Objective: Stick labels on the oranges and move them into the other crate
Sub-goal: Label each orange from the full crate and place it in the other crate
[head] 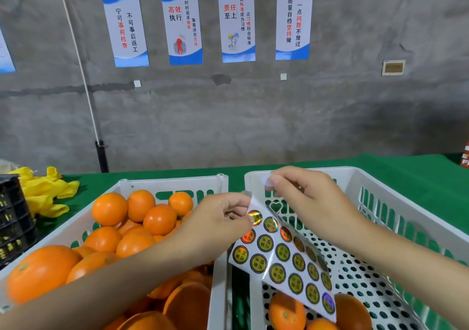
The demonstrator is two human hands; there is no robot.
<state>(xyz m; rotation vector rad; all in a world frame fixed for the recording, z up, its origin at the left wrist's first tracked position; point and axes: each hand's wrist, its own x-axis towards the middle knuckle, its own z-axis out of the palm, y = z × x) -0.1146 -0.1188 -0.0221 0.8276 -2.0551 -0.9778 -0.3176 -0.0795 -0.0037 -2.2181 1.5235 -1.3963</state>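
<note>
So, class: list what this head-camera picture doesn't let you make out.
Head view, print on the sticker sheet: too small and glary.
The oranges in the right crate: partly behind the sheet, cut by the bottom edge.
The pale bit pinched by the right hand: blurred.
The black crate: cut by left edge.

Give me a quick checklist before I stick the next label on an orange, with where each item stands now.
1. Label sheet held: ok, left hand pinches its top edge.
2. Label peeled off: cannot tell; right hand pinches a small pale piece above the sheet.
3. Oranges to label: ok, piled oranges fill the left crate.
4. Room in the right crate: ok, few oranges at its near end.
5. Orange in hand: not ok, both hands are occupied.
</note>
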